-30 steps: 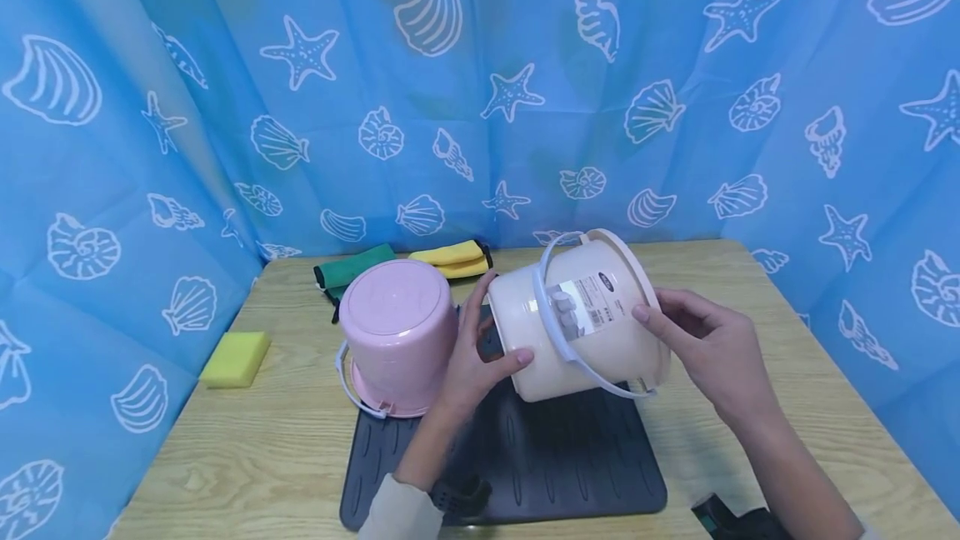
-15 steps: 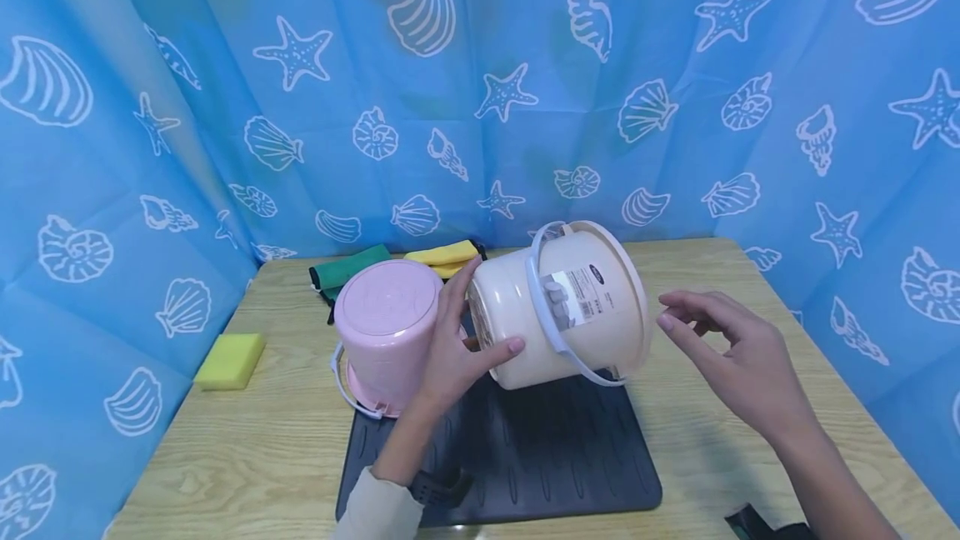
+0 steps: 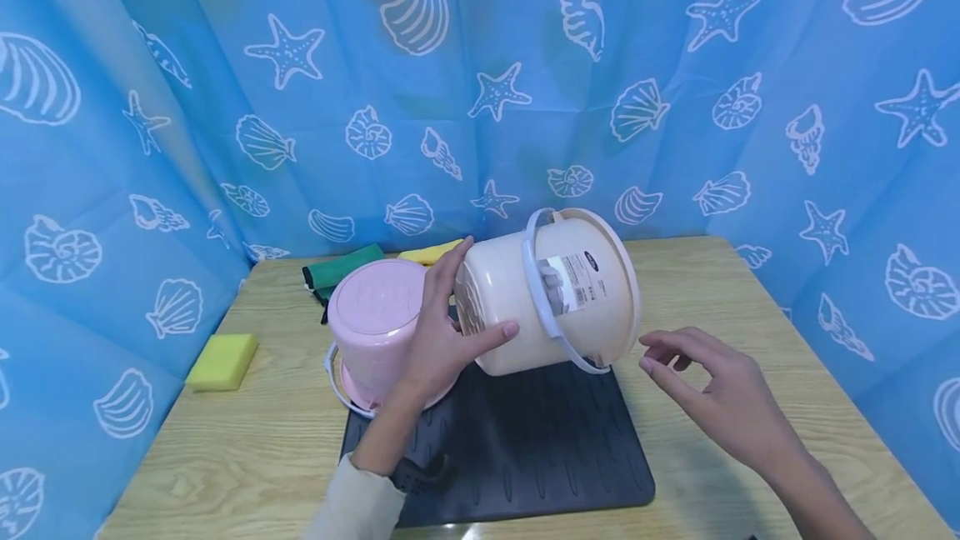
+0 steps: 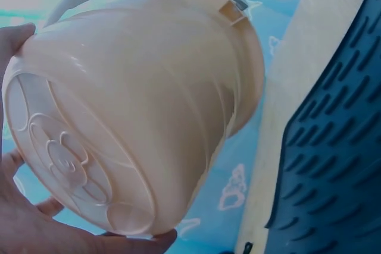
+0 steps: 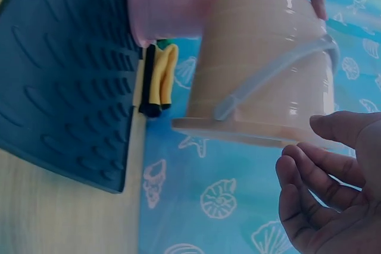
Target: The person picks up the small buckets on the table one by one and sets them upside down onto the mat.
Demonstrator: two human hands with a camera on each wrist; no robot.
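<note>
My left hand (image 3: 444,332) grips a cream bucket (image 3: 502,290) by its base, thumb on the near side and fingers spread around the bottom. The bucket lies tilted on its side above the dark mat, its mouth facing right, with a pale handle (image 3: 540,290) hanging round it and a label on the wall. Its patterned base (image 4: 77,153) shows in the left wrist view. My right hand (image 3: 720,394) is just right of the rim, holding nothing, fingers loosely bent. A pink bucket (image 3: 378,307) stands upside down on the mat, partly behind my left wrist.
A dark ribbed mat (image 3: 525,473) lies on the wooden table (image 3: 195,457). Green cloth (image 3: 341,267) and yellow cloth (image 3: 429,255) lie at the back. A yellow sponge (image 3: 222,362) sits at the left edge. A blue shell-patterned curtain (image 3: 480,65) surrounds the table.
My right hand has let go of the cream bucket's rim and moved slightly away. My left hand keeps its grip, and the bucket has shifted a little left and up.
</note>
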